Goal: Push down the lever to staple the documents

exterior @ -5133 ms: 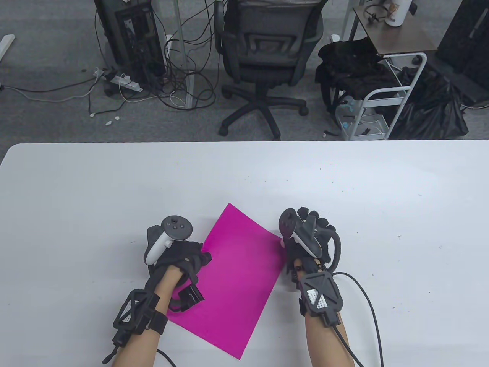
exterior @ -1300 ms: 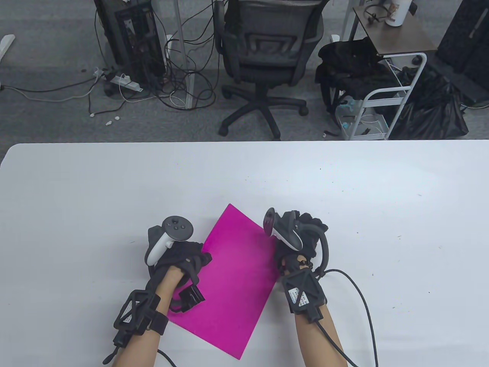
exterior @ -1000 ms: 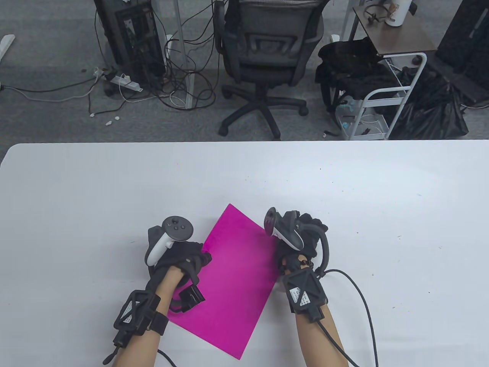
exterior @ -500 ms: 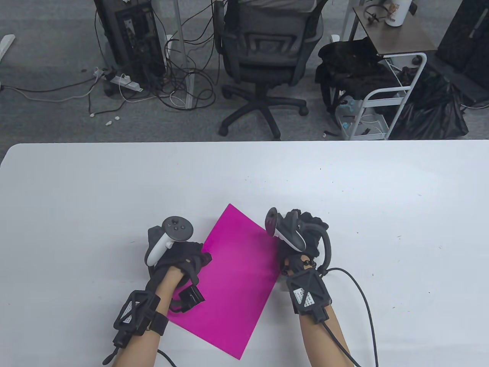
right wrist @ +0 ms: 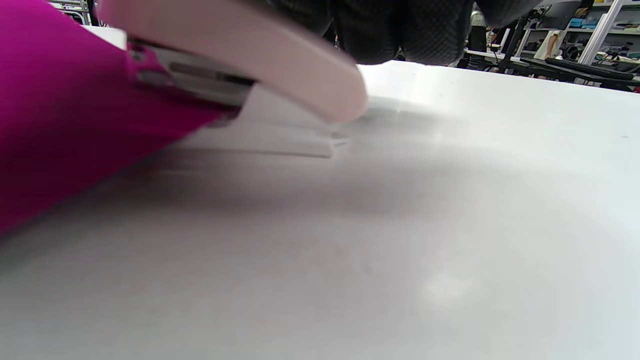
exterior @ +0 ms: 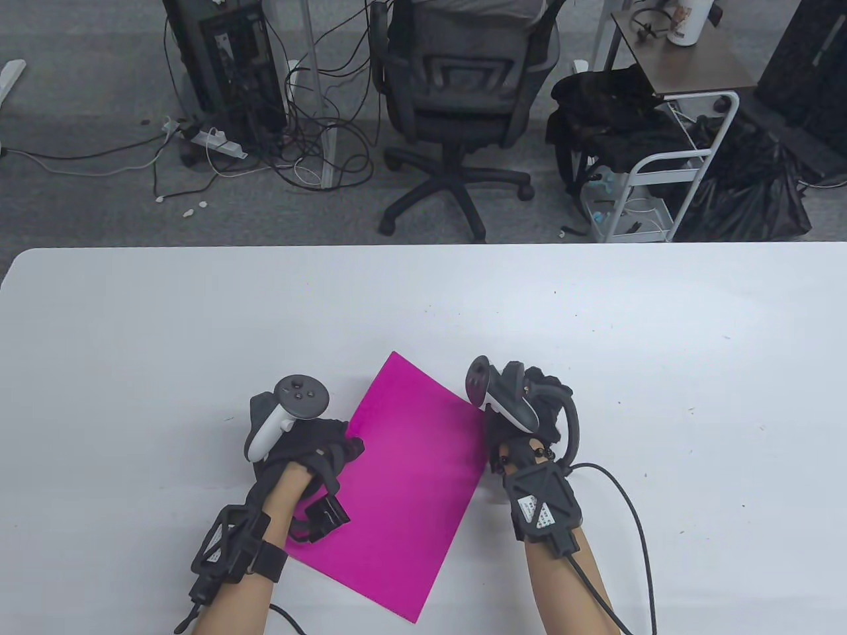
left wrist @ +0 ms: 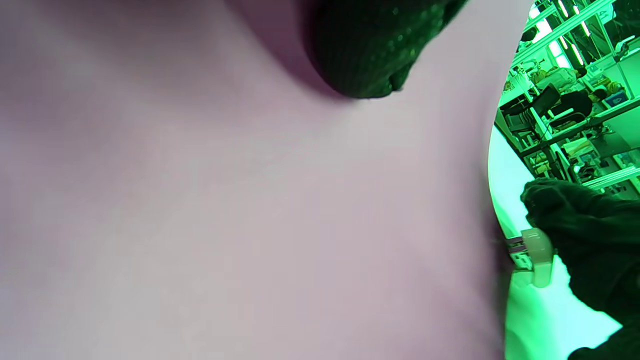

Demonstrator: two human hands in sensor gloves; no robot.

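You're in an office-lab: swivel chair [exterior: 456,99] behind your white table [exterior: 198,317], computer tower [exterior: 225,59], tangled cables [exterior: 317,145] and power strip [exterior: 215,141] on grey carpet.

Magenta paper [exterior: 403,489] lies flat on the table, turned diagonally. A pale pink stapler [right wrist: 240,65] clamps its right edge, base on the table.

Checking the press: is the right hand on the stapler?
Touching. The right wrist view shows the right hand resting on the stapler lever.
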